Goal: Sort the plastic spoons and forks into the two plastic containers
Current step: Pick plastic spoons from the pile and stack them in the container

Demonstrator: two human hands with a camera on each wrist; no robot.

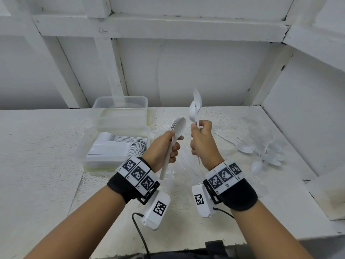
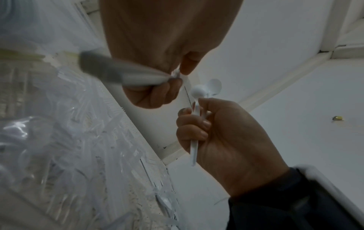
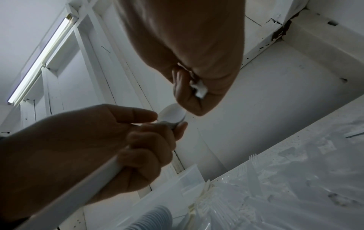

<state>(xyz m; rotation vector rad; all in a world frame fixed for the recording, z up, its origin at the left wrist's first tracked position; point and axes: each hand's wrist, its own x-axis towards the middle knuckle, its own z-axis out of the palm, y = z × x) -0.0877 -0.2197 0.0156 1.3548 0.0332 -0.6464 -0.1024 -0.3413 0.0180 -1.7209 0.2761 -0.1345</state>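
1. Left hand (image 1: 164, 146) grips a stack of spoons (image 1: 178, 128) by the handles, fingers curled round them; bowls stick out above the grip, handle ends poke out below the wrist side, stack tilted up and to the right.
2. Right hand (image 1: 203, 144) grips a small bunch of spoons (image 1: 195, 107) by the handles, fingers and thumb wrapped tight; bowls stand upright above the grip, one handle tip shows below the fist.
3. Count in the right grip: at least two bowls visible in the left wrist view (exact number unclear, they overlap).
4. Count in the left stack: several nested spoons, edges too fine to count.
5. Both hands are raised above the worktop (image 1: 46, 146), close together but not touching.
6. Two clear containers (image 1: 119, 103) sit left of the hands, one behind the other; the near container (image 1: 84, 144) holds rows of stacked white cutlery (many, uncountable), the far one looks see-through, contents unclear.
7. Loose spoons (image 1: 261, 156) lie scattered on the worktop to the right, roughly five or more.
8. Clear plastic wrap (image 1: 173, 171) lies on the worktop under the hands.
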